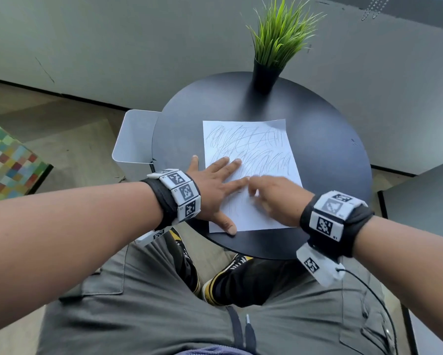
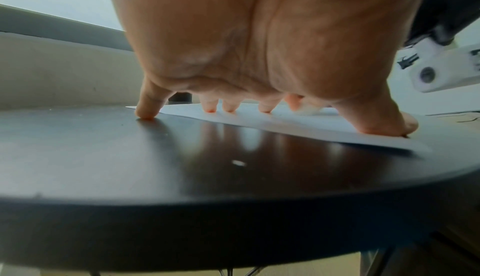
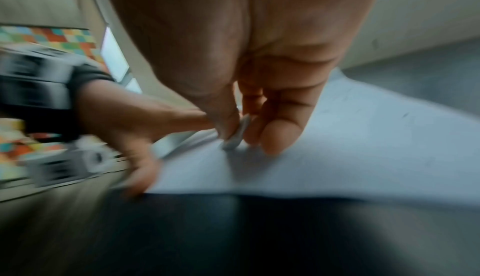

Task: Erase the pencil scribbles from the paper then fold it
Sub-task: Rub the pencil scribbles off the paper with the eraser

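A: Left hand point(image 1: 215, 185): lying flat, fingers spread, pressing the paper point(image 1: 251, 149) down near its left edge; little finger point(image 2: 145, 111) is resting on the table point(image 1: 330, 155) just beside the sheet. Presumably it is bracing the paper against sliding.

B: And moving right?

A: Right hand point(image 1: 274, 193): pinching a small pale eraser point(image 3: 236, 134) between thumb and fingertips, and it is rubbing the lower middle of the sheet, blurred. Scribbles point(image 1: 248, 147) are covering the upper half; the lower part is looking mostly clean. Folding is not yet begun, I judge.

B: Surface and room?

A: Round black table, the paper lying centred on it. A white bin point(image 1: 133, 139) is sitting at its left rim, a potted grass plant point(image 1: 271, 47) standing at the far edge. Pale wall behind, wooden floor, chequered block far left.
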